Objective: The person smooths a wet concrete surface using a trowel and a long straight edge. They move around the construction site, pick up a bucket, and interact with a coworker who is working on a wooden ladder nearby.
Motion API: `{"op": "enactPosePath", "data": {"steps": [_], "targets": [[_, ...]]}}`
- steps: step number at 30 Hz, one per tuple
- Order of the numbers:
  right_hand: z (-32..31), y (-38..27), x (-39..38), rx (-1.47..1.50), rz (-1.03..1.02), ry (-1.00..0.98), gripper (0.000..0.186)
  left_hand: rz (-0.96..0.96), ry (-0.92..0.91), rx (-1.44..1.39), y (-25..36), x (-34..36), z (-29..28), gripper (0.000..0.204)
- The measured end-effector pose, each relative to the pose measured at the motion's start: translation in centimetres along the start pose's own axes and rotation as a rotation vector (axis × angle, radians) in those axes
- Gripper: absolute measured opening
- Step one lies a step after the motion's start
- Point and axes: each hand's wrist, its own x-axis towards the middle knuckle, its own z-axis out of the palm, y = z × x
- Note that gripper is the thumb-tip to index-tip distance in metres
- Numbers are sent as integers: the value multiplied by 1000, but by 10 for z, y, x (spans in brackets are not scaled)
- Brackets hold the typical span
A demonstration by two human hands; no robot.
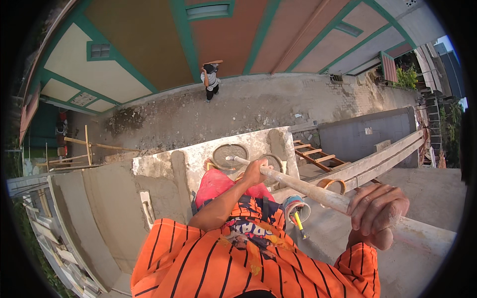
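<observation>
A long whitish pole (pixel 308 191), thicker toward its near right end, slants across in front of me from the far middle to the right. My left hand (pixel 256 172) is closed around its thinner part, over my lap. Higher up toward the near end, my right hand (pixel 378 212) wraps round it, knuckles up. The pole's far tip lies over a round grey bucket (pixel 230 155) on the stained ledge (pixel 198 151). A second round container (pixel 271 163) stands close to my left hand, partly hidden by hand and pole. Whether the pole is wood or plastic I cannot tell.
Below the ledge, a person (pixel 210 79) stands on the ground beside a painted wall (pixel 223 39). A wooden ladder (pixel 318 155) and long planks (pixel 367 166) lie to the right. A small bucket (pixel 297 208) with a yellow-handled tool (pixel 299 223) hangs or stands near my right hip.
</observation>
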Motion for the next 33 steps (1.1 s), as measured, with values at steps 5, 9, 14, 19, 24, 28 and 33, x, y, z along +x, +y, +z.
{"op": "enactPosePath", "data": {"steps": [5, 9, 14, 19, 24, 28, 33], "targets": [[-4, 25, -49, 74, -74, 307, 43, 24, -62, 167, -24, 1, 2, 22], [10, 55, -111, -247, 230, 573, 32, 12, -271, 242, -5, -13, 24, 22], [56, 62, -149, -449, 268, 823, 31, -12, -724, 455, -19, -29, 24, 36], [101, 36, -167, -512, 83, 1100, 29, 83, -817, 491, -20, -45, 21, 44], [149, 16, -178, -572, -23, 1406, 31, 40, -999, 492, -55, -51, 12, 45], [187, -24, -192, -660, -125, 1584, 35, -40, -1077, 427, -115, -54, 0, 43], [240, -102, -219, -858, -277, 1719, 28, -269, -976, 289, -210, -26, -52, 36]]}}
